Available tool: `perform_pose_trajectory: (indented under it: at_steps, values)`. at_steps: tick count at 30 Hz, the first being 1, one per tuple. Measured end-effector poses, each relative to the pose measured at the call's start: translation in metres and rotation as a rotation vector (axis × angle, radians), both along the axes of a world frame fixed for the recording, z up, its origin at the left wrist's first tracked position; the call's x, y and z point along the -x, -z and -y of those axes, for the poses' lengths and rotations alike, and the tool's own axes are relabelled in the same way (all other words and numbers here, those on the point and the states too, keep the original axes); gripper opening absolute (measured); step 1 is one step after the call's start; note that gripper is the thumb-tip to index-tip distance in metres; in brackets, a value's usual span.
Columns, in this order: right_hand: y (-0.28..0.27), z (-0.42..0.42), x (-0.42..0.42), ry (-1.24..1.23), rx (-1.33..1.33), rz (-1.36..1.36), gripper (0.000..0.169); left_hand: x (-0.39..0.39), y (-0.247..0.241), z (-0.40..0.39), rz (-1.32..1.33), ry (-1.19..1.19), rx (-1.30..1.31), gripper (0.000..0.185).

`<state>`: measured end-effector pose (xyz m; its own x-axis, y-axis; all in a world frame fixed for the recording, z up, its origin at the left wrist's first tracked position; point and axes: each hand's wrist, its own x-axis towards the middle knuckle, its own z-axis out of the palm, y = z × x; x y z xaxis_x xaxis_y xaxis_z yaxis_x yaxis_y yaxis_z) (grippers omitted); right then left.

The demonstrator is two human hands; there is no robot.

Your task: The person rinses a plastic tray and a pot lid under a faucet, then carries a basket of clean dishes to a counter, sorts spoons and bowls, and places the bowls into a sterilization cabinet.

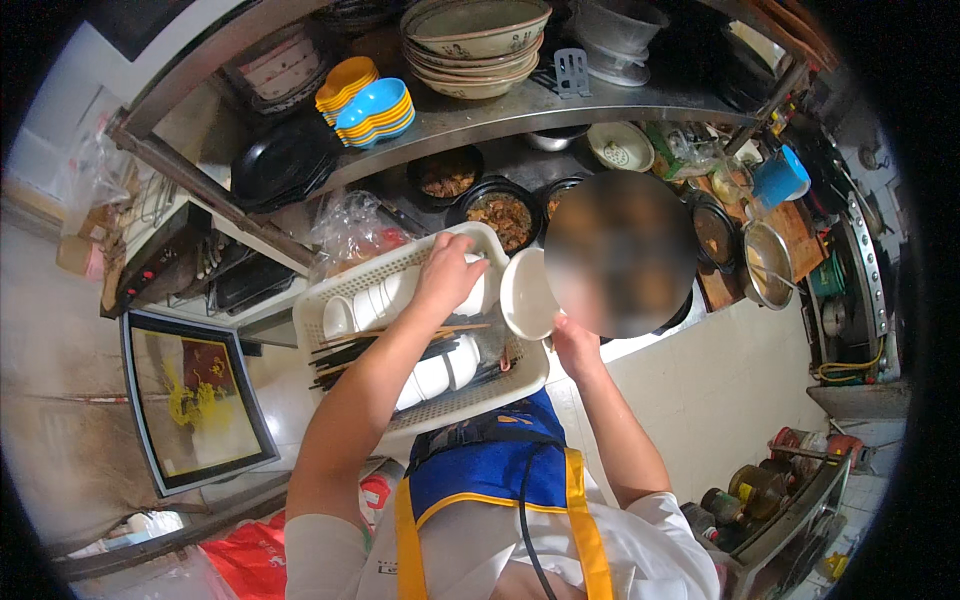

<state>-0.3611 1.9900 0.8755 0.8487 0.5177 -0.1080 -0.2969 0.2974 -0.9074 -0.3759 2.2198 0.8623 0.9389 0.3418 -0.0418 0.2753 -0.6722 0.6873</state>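
Observation:
A white bowl (525,300) is tilted beside the basket's right end, its rim gripped by my right hand (579,346). In the cream perforated plastic basket (442,420), my left hand (446,274) grips another white bowl (475,291) at the end of a nested row, fingers over its far side. More white bowls (375,304) lie on their sides in that row. A second row of nested white bowls (442,375) lies nearer me. Between the rows are dark and wooden chopsticks (360,352), partly covered by my left forearm.
Behind the basket, black pots of food (499,217) stand on a metal counter. A blurred patch hides the area right of my bowl. Overhead, a steel shelf (480,131) carries stacked bowls (476,56) and coloured dishes (379,109). Clear plastic bags (352,232) touch the basket's back left.

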Motion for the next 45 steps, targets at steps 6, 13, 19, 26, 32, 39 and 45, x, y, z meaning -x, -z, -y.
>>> perform_pose_trajectory:
  at_steps: [6, 13, 19, 26, 32, 39, 45]
  values:
    - [-0.017, 0.002, -0.004, -0.072, -0.109, -0.246, 0.085, 0.02, -0.021, 0.014, 0.319, -0.013, -0.082, 0.03]
    - [-0.025, -0.003, 0.0, -0.13, -0.003, -0.191, 0.087, 0.046, -0.053, 0.027, 0.446, 0.466, -0.442, 0.042]
    - [-0.029, 0.002, -0.003, -0.121, 0.07, -0.174, 0.089, 0.056, -0.055, 0.017, 0.38, 0.466, -0.491, 0.049]
    - [-0.041, -0.001, 0.0, -0.162, 0.048, -0.143, 0.076, 0.058, -0.059, 0.016, 0.283, 0.515, -0.494, 0.049]
    - [-0.036, 0.006, -0.004, -0.106, 0.08, -0.08, 0.073, 0.079, -0.065, 0.011, 0.063, 0.685, 0.128, 0.026]
    - [-0.02, 0.018, -0.015, -0.012, 0.033, -0.094, 0.076, 0.106, -0.019, 0.061, 0.043, 0.592, -0.174, 0.023]
    - [-0.018, 0.021, -0.014, 0.027, 0.023, -0.068, 0.078, 0.135, 0.012, 0.097, -0.154, 0.516, 0.189, 0.03]
